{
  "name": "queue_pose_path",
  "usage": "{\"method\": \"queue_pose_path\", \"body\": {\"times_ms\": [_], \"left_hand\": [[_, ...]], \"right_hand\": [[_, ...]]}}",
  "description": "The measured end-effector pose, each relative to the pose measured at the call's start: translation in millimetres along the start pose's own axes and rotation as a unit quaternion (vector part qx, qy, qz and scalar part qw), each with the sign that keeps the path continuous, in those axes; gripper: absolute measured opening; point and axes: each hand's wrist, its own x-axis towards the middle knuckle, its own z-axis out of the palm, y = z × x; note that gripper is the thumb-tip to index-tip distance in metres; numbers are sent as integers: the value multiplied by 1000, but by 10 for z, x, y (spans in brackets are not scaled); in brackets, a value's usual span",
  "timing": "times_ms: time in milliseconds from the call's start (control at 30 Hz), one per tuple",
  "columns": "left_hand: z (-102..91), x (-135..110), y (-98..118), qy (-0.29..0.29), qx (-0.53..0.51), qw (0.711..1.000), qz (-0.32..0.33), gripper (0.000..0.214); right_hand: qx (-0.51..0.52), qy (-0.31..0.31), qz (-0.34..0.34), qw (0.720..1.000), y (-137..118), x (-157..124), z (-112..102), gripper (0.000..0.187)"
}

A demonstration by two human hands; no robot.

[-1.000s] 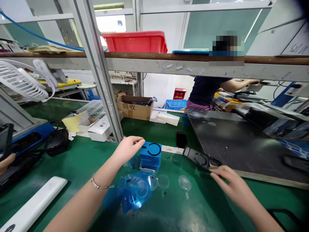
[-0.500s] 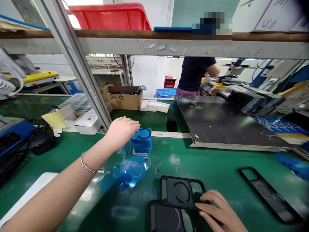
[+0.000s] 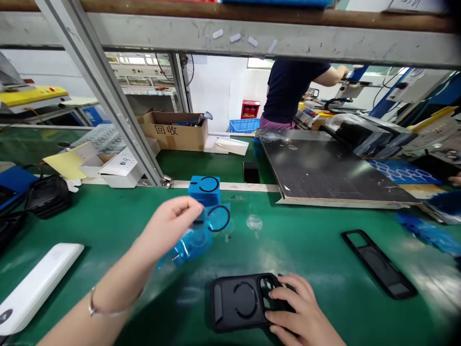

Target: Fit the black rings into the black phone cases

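Observation:
My left hand (image 3: 175, 218) is closed in a pinch on a small blue film (image 3: 216, 225) that carries a black open ring. Just behind it stands a stack of blue films (image 3: 204, 197), the top one bearing a similar ring. Loose crumpled blue film (image 3: 190, 247) lies below my left fingers. On the green table in front of me is a black phone case (image 3: 226, 305) with a black ring on its back. My right hand (image 3: 297, 310) grips its right end, fingers over the camera opening; the thumb is hidden.
To the right lies another black phone case (image 3: 380, 264). A white device (image 3: 43, 286) lies on the left. Farther back are a dark board (image 3: 334, 173), a dark phone (image 3: 251, 172), a cardboard box (image 3: 173, 134) and a metal post (image 3: 111, 96). A co-worker (image 3: 291, 91) stands beyond.
My left hand has come from the film stack toward me, now with a ringed film in it. My right hand has brought the upper case down over the lower one. The view has tilted down.

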Motion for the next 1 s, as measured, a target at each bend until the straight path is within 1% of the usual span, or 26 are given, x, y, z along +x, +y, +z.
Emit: {"method": "queue_pose_path", "body": {"times_ms": [100, 167, 233, 300, 333, 400, 433, 500, 567, 633, 667, 700, 767, 867, 933, 967, 1000], "left_hand": [[268, -276, -279, -27, -141, 987, -79, 33], [444, -407, -362, -37, -220, 966, -130, 34], [596, -508, -369, -49, -294, 941, -163, 37], [714, -593, -349, -54, -365, 914, -172, 37], [757, -632, -346, -55, -396, 901, -169, 36], [805, -702, -367, -60, -440, 882, -158, 34], [810, -729, -391, -65, -449, 878, -152, 32], [784, -761, -445, -83, -440, 884, -136, 33], [734, -758, -472, -130, -402, 898, -121, 39], [694, -725, -444, -177, -342, 916, -113, 42], [686, -702, -411, -189, -310, 925, -113, 39], [689, -678, -370, -193, -282, 933, -115, 34], [722, -641, -280, -181, -246, 945, -114, 28], [798, -621, -185, -173, -228, 952, -107, 26], [826, -608, -176, -176, -209, 957, -97, 25], [823, -589, -194, -175, -187, 963, -88, 26], [806, -557, -230, -164, -143, 973, -72, 27]], "right_hand": [[31, 56, -34, 997, -37, 90, -138, 21], [68, 109, -43, 991, -100, 224, -254, 27], [98, 131, -8, 986, -190, 416, -339, 36], [130, 118, 56, 983, -278, 625, -357, 45], [151, 106, 88, 979, -313, 718, -339, 45], [200, 93, 138, 966, -358, 856, -271, 37], [227, 92, 154, 957, -371, 896, -234, 31], [274, 97, 176, 941, -388, 931, -194, 22], [289, 92, 180, 936, -409, 932, -220, 18], [266, 69, 155, 949, -436, 930, -293, 14], [247, 59, 131, 958, -447, 931, -332, 15], [230, 53, 102, 966, -456, 935, -365, 18], [204, 55, 44, 976, -459, 942, -394, 26], [165, 86, -11, 983, -437, 942, -363, 30], [121, 122, -36, 984, -425, 930, -338, 29], [100, 140, -43, 984, -422, 917, -338, 27], [87, 146, -45, 984, -420, 900, -348, 25]]}}
